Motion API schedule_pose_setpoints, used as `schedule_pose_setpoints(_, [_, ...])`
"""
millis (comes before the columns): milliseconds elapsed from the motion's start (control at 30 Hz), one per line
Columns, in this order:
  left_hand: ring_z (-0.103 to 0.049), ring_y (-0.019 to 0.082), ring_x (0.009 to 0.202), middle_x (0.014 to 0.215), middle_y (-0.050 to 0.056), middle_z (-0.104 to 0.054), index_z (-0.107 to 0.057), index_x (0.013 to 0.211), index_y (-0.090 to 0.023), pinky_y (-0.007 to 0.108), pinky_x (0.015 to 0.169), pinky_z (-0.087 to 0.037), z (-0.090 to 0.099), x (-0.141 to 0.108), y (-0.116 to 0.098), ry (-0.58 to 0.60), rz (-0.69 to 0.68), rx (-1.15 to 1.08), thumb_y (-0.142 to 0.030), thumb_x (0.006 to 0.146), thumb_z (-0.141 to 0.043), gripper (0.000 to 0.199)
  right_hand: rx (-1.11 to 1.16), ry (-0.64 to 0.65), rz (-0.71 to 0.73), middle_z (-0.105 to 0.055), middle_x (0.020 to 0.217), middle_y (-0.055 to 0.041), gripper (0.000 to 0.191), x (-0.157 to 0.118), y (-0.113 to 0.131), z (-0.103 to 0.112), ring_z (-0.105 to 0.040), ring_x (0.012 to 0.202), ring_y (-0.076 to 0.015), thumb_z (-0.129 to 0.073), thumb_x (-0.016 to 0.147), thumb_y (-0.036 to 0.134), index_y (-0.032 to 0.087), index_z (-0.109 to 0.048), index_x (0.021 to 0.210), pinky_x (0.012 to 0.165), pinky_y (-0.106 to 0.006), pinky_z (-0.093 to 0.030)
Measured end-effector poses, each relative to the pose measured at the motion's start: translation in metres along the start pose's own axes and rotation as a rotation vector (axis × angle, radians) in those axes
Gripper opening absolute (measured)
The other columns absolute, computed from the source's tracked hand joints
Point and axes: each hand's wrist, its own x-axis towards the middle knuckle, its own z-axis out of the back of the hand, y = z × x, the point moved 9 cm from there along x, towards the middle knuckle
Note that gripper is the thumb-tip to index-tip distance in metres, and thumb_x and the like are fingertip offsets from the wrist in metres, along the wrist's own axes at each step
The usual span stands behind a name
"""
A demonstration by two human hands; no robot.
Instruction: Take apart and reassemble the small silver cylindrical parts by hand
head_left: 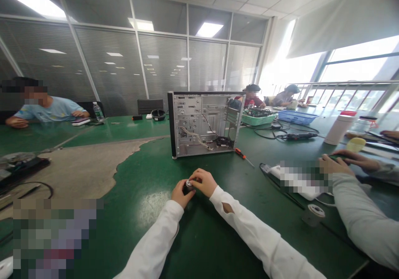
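Observation:
Close to the middle of the green table [146, 167], my left hand [181, 194] wraps round a small dark cylindrical object with a pale, round top [188, 183]. Its exact kind is too small to make out. The fingers of my right hand [204, 182] are closed together at its top edge, pinching or touching it; the fingertips partly cover it. Beyond my hands stands an opened computer case [215, 104], upright, its side panel off, with loose cables and a black fan [223, 140] inside. A red-handled screwdriver [240, 153] lies by its right corner.
At right are a white power strip [299, 183], a spool [316, 211], a co-worker's hands [339, 162] and a white bottle [340, 127]. Green [258, 119] and blue baskets [297, 117] stand behind. A brown mat [84, 167] and dark parts lie left. Other people sit around the table.

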Motion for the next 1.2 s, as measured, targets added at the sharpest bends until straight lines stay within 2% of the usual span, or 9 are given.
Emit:
schedule_pose_setpoints(200, [-0.054, 0.018, 0.085, 0.089, 0.004, -0.058, -0.052, 0.090, -0.017, 0.032, 0.076, -0.042, -0.002, 0.001, 0.006, -0.019, 0.034, -0.016, -0.019, 0.057, -0.059, 0.034, 0.059, -0.108, 0.010, -0.052, 0.075, -0.0012, 0.009, 0.001, -0.004, 0.013, -0.046, 0.060, -0.0083, -0.052, 0.071, 0.019, 0.018, -0.059, 0.076, 0.056, -0.021, -0.040])
schedule_pose_setpoints(267, [-0.054, 0.018, 0.087, 0.093, 0.004, -0.057, -0.050, 0.092, -0.017, 0.032, 0.075, -0.042, 0.001, 0.001, 0.009, -0.052, 0.066, -0.036, -0.017, 0.055, -0.060, 0.038, 0.034, -0.122, -0.024, -0.053, 0.076, -0.0016, 0.010, -0.002, -0.017, 0.015, -0.047, 0.060, -0.0088, -0.051, 0.071, 0.021, 0.018, -0.059, 0.076, 0.057, -0.021, -0.041])
schedule_pose_setpoints(433, [-0.053, 0.018, 0.090, 0.097, 0.007, -0.056, -0.046, 0.098, -0.017, 0.032, 0.073, -0.043, 0.005, 0.000, 0.009, -0.070, 0.077, -0.090, -0.018, 0.056, -0.060, 0.044, -0.105, -0.001, -0.112, -0.054, 0.073, -0.0009, 0.007, -0.016, -0.060, 0.000, -0.049, 0.061, -0.0093, -0.055, 0.067, 0.020, 0.019, -0.061, 0.070, 0.061, -0.023, -0.042])
schedule_pose_setpoints(567, [-0.052, 0.019, 0.091, 0.097, 0.007, -0.054, -0.046, 0.099, -0.017, 0.032, 0.072, -0.044, 0.010, 0.001, 0.012, -0.117, 0.079, -0.091, -0.013, 0.055, -0.058, 0.045, -0.108, 0.034, -0.134, -0.056, 0.070, 0.0003, 0.008, -0.021, -0.081, -0.005, -0.051, 0.061, -0.0094, -0.058, 0.062, 0.017, 0.020, -0.062, 0.068, 0.061, -0.022, -0.043])
schedule_pose_setpoints(700, [-0.052, 0.018, 0.092, 0.099, 0.006, -0.053, -0.047, 0.098, -0.017, 0.030, 0.072, -0.045, 0.009, 0.003, 0.019, -0.119, 0.078, -0.078, 0.002, 0.052, -0.047, 0.050, -0.106, -0.027, -0.204, -0.057, 0.072, -0.0006, 0.019, -0.021, -0.105, 0.007, -0.053, 0.061, -0.0102, -0.053, 0.064, 0.015, 0.019, -0.061, 0.080, 0.060, -0.023, -0.044])
schedule_pose_setpoints(833, [-0.052, 0.016, 0.091, 0.099, 0.006, -0.053, -0.047, 0.097, -0.016, 0.029, 0.074, -0.044, 0.006, 0.005, 0.026, -0.096, 0.113, -0.074, 0.007, 0.052, -0.040, 0.051, -0.111, -0.084, -0.273, -0.059, 0.075, -0.0022, 0.028, -0.023, -0.127, 0.019, -0.055, 0.067, -0.0110, -0.043, 0.063, 0.008, 0.016, -0.059, 0.084, 0.063, -0.023, -0.045])
schedule_pose_setpoints(933, [-0.053, 0.016, 0.090, 0.098, 0.006, -0.054, -0.048, 0.094, -0.016, 0.029, 0.075, -0.044, 0.005, 0.005, 0.025, -0.074, 0.112, -0.071, 0.008, 0.052, -0.039, 0.050, -0.128, -0.070, -0.279, -0.059, 0.074, -0.0011, 0.033, -0.023, -0.131, 0.019, -0.054, 0.065, -0.0105, -0.041, 0.059, 0.003, 0.017, -0.060, 0.083, 0.062, -0.022, -0.045])
schedule_pose_setpoints(1200, [-0.054, 0.015, 0.087, 0.095, 0.004, -0.055, -0.051, 0.091, -0.018, 0.028, 0.075, -0.045, 0.007, 0.004, 0.021, -0.082, 0.120, -0.071, 0.008, 0.052, -0.040, 0.048, -0.216, -0.003, -0.218, -0.055, 0.072, -0.0001, 0.033, -0.023, -0.113, 0.010, -0.050, 0.064, -0.0110, -0.045, 0.056, 0.003, 0.020, -0.062, 0.077, 0.062, -0.023, -0.042])
